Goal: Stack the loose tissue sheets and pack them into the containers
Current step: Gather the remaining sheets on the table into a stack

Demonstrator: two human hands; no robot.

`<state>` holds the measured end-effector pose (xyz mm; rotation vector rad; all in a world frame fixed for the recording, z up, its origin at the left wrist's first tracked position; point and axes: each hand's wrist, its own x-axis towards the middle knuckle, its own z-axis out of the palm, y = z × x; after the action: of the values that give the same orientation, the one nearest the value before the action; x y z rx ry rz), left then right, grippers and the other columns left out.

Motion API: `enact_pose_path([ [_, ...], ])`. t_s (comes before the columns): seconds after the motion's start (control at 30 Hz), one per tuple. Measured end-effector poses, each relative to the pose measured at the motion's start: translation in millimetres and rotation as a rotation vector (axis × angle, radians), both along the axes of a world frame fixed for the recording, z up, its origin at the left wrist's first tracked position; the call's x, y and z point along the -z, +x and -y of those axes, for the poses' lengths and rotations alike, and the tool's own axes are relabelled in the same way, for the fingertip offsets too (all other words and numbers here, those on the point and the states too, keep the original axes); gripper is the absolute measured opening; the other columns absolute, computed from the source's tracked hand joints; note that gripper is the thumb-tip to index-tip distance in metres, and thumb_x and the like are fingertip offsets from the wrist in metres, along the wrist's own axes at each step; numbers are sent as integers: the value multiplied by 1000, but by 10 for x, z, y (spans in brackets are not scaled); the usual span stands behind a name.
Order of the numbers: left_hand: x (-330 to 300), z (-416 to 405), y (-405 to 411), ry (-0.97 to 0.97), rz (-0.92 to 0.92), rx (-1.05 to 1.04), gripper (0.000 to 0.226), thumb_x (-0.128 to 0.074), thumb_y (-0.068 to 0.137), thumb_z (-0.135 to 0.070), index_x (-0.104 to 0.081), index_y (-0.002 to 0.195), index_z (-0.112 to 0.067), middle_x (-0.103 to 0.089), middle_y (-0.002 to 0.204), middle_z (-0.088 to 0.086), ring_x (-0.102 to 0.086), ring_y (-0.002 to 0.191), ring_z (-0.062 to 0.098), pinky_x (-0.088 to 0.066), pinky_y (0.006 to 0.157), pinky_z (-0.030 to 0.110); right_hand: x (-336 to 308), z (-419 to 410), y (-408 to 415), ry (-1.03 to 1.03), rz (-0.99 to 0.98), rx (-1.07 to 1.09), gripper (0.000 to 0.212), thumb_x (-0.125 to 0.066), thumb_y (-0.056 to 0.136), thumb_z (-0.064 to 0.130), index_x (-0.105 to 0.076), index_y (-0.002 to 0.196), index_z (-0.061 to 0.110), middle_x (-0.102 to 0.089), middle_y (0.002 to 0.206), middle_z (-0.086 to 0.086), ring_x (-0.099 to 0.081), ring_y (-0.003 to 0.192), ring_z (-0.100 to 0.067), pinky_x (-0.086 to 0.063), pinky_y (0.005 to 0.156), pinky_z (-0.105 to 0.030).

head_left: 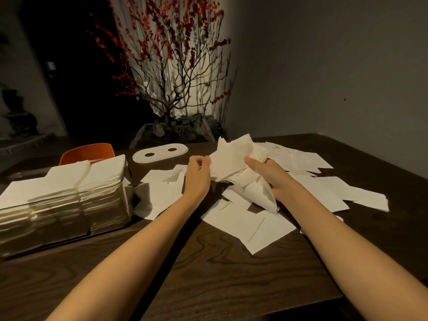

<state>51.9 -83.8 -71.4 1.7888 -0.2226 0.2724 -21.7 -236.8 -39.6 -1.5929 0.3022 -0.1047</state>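
Observation:
A bunch of white tissue sheets (234,156) is lifted above the dark wooden table (208,269). My right hand (268,174) grips the bunch from the right, thumb on top. My left hand (196,172) pinches its left edge with curled fingers. Loose tissue sheets (250,225) lie scattered flat under and around both hands, spreading to the right. At the left stands a clear container (58,218) packed with stacked tissues, and a thick tissue stack (67,179) rises above its rim.
A white oval lid (159,153) with two holes lies on the table behind my left hand. An orange chair back (88,152) shows beyond the container. A potted branch arrangement with red blossoms (171,72) stands behind the table. A wall runs along the right.

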Motion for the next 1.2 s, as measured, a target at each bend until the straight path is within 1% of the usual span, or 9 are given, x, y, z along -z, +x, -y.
enact_pose_path([
  [0.13,1,-60,-21,151,405,-193,26,-47,99,-24,-49,120,-9,-46,125,8,-42,110,11,-38,95,22,-21,-10,-8,18,-5,4,38,-59,93,35,-48,126,23,-62,104,-2,-60,93,-22,-51,70,-38],
  [0.27,-33,-28,-175,418,596,83,53,-40,97,-37,-35,144,-13,-35,150,5,-30,137,15,-23,113,27,-26,-63,-44,-51,-26,-19,35,-57,94,36,-48,125,23,-62,100,-2,-61,89,-21,-53,70,-38],
  [0.43,17,70,-302,356,301,492,63,-45,94,-51,-19,148,-30,-30,152,-6,-34,133,8,-31,112,33,-103,-146,-164,-14,-67,-132,26,-52,95,44,-43,115,30,-59,96,-2,-59,85,-20,-52,57,-33],
  [0.53,2,58,-277,292,145,471,59,-50,97,-40,-19,145,-26,-36,144,-3,-41,129,15,-43,105,38,-124,-175,-226,30,-62,-219,11,-52,95,37,-51,99,27,-63,89,-1,-63,76,-18,-55,49,-26],
  [0.63,-73,79,-286,216,100,379,54,-48,99,-32,-20,142,-17,-40,129,-2,-44,117,12,-44,81,16,-136,-194,-273,34,-45,-264,6,-57,93,31,-54,95,26,-66,83,-1,-66,73,-17,-57,54,-28],
  [0.7,-127,118,-269,136,24,316,47,-42,101,-29,-22,141,-14,-42,125,0,-46,112,14,-39,71,14,-134,-205,-263,-5,-63,-228,9,-62,91,30,-53,93,26,-65,81,0,-64,73,-18,-56,60,-30],
  [0.87,-185,166,-227,-342,-392,301,49,-35,102,-41,-37,144,-15,-53,136,12,-53,120,28,-46,102,45,-135,-231,-240,71,-101,-115,16,-60,93,26,-48,82,25,-58,80,-1,-56,72,-17,-48,58,-29],
  [1.03,-182,120,-242,-699,-536,414,40,-41,100,-34,-40,137,-19,-58,126,14,-59,110,29,-53,84,43,-103,-219,-210,90,-136,-66,17,-61,91,36,-50,84,26,-60,80,-3,-56,71,-18,-46,53,-32],
  [1.2,-208,107,-279,-889,-640,514,42,-40,100,-36,-46,137,-16,-63,119,13,-61,104,30,-53,81,42,-61,-205,-155,205,-101,-84,8,-63,91,18,-55,93,20,-61,83,-4,-58,72,-18,-48,51,-30],
])
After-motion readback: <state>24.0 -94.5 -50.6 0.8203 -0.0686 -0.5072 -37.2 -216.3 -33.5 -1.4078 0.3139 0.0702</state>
